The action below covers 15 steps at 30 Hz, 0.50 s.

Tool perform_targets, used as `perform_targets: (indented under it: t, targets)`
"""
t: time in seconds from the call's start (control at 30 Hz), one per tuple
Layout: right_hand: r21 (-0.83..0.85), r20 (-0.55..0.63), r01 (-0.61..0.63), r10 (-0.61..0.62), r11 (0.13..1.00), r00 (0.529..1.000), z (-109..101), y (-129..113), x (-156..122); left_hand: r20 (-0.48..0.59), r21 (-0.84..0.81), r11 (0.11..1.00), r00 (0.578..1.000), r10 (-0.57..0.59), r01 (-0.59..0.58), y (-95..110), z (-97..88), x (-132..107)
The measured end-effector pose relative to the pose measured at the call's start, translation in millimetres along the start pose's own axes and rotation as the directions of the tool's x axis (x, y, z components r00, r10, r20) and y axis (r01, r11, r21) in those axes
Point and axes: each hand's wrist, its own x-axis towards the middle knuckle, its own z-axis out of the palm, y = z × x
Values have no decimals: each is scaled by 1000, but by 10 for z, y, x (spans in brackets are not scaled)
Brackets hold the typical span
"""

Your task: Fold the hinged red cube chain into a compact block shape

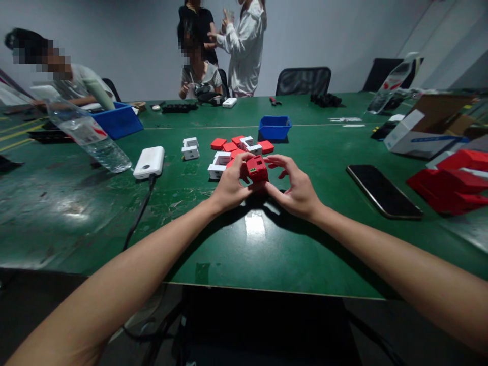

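Observation:
A small red plastic box sits between both my hands, just above the green table. My left hand curls round its left side, fingers closed on it. My right hand grips its right side with thumb and bent fingers. Just behind lie several loose red covers and white housings.
A white power bank with a cable lies at the left, beside a plastic water bottle. Farther back stands a small blue bin. At the right are a black phone, red parts and cardboard boxes. Other people are at the far side.

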Motion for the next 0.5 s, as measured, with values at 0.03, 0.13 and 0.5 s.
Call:
perform_targets:
  t: [0.03,0.13,0.5]
  targets:
    - [-26,23,-14,14,1000,1000,10,23,-2,-15,-39,999,1000,-21,21,-14,7,8]
    - [-99,121,-49,61,994,991,39,103,-12,-29,-148,988,998,-52,47,-43,7,24]
    - [45,135,-283,275,958,952,7,161,7,42,-67,998,999,9,-6,2,-25,2]
